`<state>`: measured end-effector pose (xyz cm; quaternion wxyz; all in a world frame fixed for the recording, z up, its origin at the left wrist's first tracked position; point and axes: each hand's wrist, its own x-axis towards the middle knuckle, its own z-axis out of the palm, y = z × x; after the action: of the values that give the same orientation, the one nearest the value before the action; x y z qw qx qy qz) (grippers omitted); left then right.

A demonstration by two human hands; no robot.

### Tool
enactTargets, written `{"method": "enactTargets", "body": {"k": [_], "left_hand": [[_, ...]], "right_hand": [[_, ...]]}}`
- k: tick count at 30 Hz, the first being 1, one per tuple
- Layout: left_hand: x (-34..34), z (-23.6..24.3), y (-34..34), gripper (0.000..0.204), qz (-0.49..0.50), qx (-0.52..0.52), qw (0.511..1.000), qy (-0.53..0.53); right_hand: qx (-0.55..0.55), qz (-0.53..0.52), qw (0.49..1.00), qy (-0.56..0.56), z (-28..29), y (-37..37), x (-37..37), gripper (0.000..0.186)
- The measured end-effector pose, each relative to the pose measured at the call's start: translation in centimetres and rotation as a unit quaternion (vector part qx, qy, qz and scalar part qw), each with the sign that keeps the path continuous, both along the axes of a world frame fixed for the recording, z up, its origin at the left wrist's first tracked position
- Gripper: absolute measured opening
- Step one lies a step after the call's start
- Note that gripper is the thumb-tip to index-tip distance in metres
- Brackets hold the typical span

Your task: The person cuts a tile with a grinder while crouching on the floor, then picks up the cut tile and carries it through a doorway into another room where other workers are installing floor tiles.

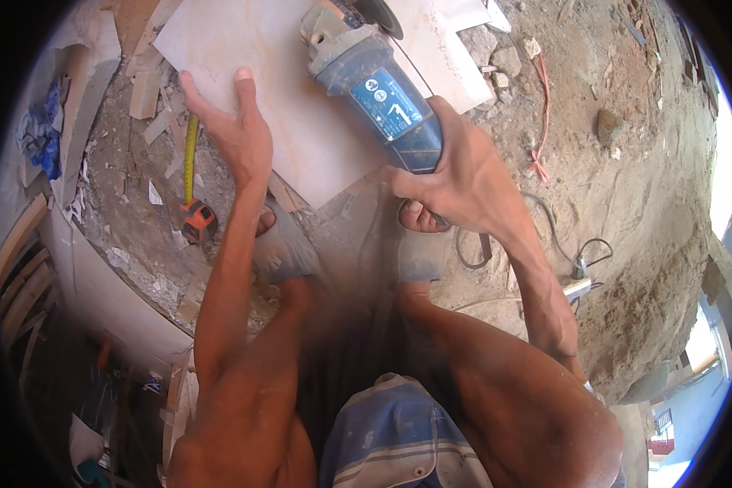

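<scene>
While near tile (317, 154), tape (190, 159) outside case (198, 220)

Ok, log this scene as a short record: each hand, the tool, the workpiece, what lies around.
Left hand: spread open at the pale tile's left edge
Right hand: gripping the angle grinder's rear end
Tool: blue-grey angle grinder, disc at the picture's top edge; contact with tile unclear
Workpiece: pale tile, below the grinder
Left side: orange-and-black tape measure, yellow blade drawn out
Right side: reddish cord on dusty ground
</scene>
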<state>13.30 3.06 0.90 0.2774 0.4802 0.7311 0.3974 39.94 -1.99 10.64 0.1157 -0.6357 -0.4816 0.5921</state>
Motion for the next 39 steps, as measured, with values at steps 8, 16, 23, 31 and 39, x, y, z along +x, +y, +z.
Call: {"method": "enactTargets", "body": {"k": [8, 16, 23, 31, 39], "left_hand": [[-0.4, -0.1, 0.0, 0.092, -0.026, -0.010, 0.999, 0.019], [0.1, 0.2, 0.0, 0.095, -0.005, 0.001, 1.000, -0.006], [-0.6, -0.5, -0.1, 0.093, -0.026, -0.001, 1.000, 0.018], [-0.6, -0.4, -0.1, 0.092, -0.031, 0.000, 0.999, 0.024], [-0.7, -0.6, -0.1, 0.093, -0.027, 0.001, 0.999, 0.022]], "right_hand": [[0.012, 0.004, 1.000, -0.004, -0.2, -0.5, 0.3, 0.070], [0.018, -0.001, 1.000, 0.004, -0.3, -0.8, 0.4, 0.071], [0.017, 0.002, 1.000, 0.005, -0.6, -1.1, 0.5, 0.072], [0.066, 0.012, 0.998, -0.004, -0.8, -1.5, 0.4, 0.059], [0.059, 0.010, 0.998, 0.002, -0.9, -2.0, 0.6, 0.062]]}}
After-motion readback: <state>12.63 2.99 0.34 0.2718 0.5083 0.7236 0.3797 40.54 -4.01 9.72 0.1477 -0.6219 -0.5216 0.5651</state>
